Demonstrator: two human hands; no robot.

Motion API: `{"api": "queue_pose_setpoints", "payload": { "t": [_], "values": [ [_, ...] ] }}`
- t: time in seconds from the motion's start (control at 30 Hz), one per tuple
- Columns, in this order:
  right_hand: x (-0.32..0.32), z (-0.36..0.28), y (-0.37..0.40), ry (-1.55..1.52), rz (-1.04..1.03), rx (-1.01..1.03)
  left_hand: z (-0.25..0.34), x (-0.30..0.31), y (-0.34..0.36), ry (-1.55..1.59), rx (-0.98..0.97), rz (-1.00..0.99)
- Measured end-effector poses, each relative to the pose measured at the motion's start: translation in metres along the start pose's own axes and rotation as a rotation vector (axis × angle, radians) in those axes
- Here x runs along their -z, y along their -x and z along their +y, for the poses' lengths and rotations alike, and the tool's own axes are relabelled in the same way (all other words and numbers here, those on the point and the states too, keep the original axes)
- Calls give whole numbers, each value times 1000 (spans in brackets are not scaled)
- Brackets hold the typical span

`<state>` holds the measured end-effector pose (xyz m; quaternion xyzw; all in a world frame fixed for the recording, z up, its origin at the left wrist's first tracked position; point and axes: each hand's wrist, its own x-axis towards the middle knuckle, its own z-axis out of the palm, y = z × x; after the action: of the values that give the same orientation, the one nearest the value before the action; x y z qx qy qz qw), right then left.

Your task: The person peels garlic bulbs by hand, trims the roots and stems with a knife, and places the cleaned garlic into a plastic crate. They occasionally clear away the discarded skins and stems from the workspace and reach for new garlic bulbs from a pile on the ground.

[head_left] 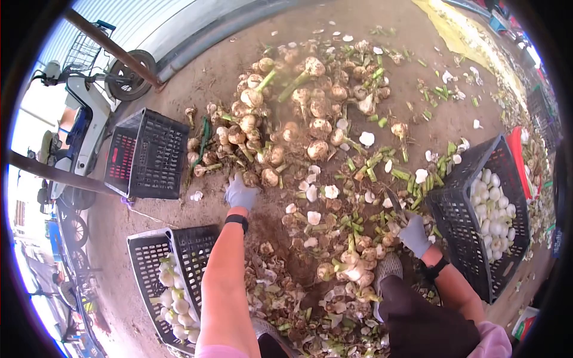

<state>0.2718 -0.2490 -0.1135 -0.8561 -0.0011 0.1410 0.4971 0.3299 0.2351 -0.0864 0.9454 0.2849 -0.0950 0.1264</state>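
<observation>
The work is part-way through, to judge by how things lie. A big heap of untrimmed bulbs (286, 119), dirty and with green stalks still on, covers the ground (209, 77) at the far middle, so plenty remains. The strip between the heap and the person is littered with cut stalk pieces (382, 161) and white scraps (331, 191), and a smaller clutch of bulbs (352, 268) lies just near the knees. The left hand (240, 194), gloved, reaches out to the near edge of the heap and rests on the bulbs there; its fingers are curled down, but I cannot tell whether they have closed on one. The right hand (413, 235), also gloved, is clenched round a knife (395, 204), whose blade points away toward the heap. As for containers, the black crate at the right (456, 227) stands tilted just beside the right hand and holds a good layer of clean white bulbs (492, 215), though it looks far from full. The crate at the near left (149, 256), beside the left arm, holds a smaller lot of pale bulbs (176, 298) along one side. A third black crate (149, 155) lies farther left, tipped on its side, with nothing visible inside. A parked scooter (83, 107) stands beyond it.
</observation>
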Motion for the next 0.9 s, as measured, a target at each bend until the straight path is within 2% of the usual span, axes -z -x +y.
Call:
{"api": "queue_pose_setpoints", "payload": {
  "t": [0.03,0.07,0.17,0.23,0.27,0.3,0.37,0.47,0.5,0.6,0.63,0.7,0.73,0.77,0.83,0.87,0.9],
  "values": [
    [-1,3,-4,12,-10,5,-3,2,-1,35,-32,-88],
    [-5,6,-7,-54,-1,-9,-1,-8,10,180,-112,-28],
    [-15,-11,-11,-36,40,52,23,-19,63,767,-95,-98],
    [-20,-41,-9,166,8,196,59,-16,105,871,-246,-101],
    [-20,-80,1,251,-50,277,67,-29,137,932,-297,-137],
    [-22,-98,5,339,-3,426,58,-57,133,866,-450,-128],
    [-29,-110,12,454,17,624,88,-36,165,701,-645,-56],
    [-32,-132,31,625,54,737,113,-30,189,956,-616,-306],
    [-32,-130,33,632,77,753,123,-2,201,913,-683,-318],
    [-36,-125,39,605,142,784,125,1,207,893,-723,-222],
    [-37,-123,40,589,165,791,126,1,210,1033,-630,-290],
    [-37,-117,37,499,156,741,131,-3,218,1305,-425,-438],
    [-35,-112,33,455,148,714,130,-8,222,1228,-505,-348],
    [-26,-93,16,546,72,549,130,-14,226,1149,-575,-252],
    [-5,-46,-18,701,-66,206,139,22,257,965,-911,-64],
    [-8,-42,-9,629,-61,115,142,46,275,944,-874,-89],
    [-8,-41,-6,568,-58,42,143,47,273,865,-917,17]
  ]
}}
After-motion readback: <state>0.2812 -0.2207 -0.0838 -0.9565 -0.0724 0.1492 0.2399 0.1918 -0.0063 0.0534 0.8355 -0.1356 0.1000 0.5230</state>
